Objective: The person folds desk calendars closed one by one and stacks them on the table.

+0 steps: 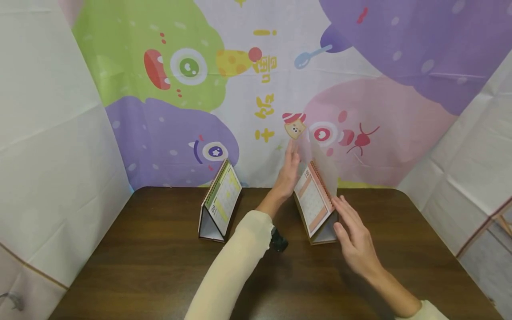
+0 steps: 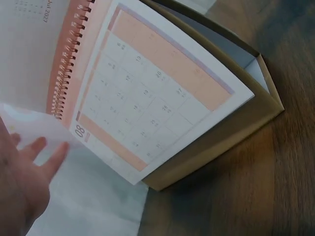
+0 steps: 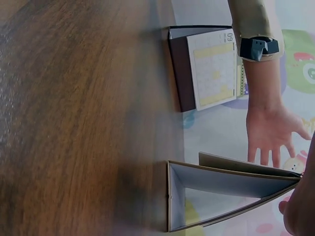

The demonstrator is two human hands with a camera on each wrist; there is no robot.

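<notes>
A pink desk calendar (image 1: 314, 202) with a coil binding along its top stands as a tent on the table. One of its pages (image 1: 326, 166) stands up past the coil; the left wrist view shows "Jul 2027" on that page (image 2: 29, 54). My left hand (image 1: 288, 173) is raised at the calendar's far end, its fingers straight and spread in the right wrist view. At the near end, my right hand (image 1: 358, 246) has its fingertips by the coil's corner and its thumb apart below them. Whether those fingertips touch the page is hard to tell.
A second desk calendar (image 1: 226, 195), green and yellow, stands to the left on the brown wooden table (image 1: 160, 262). A cartoon-printed cloth (image 1: 256, 164) hangs behind the table, with pale cloth walls at both sides. A dark device (image 1: 278, 241) is strapped to the left wrist.
</notes>
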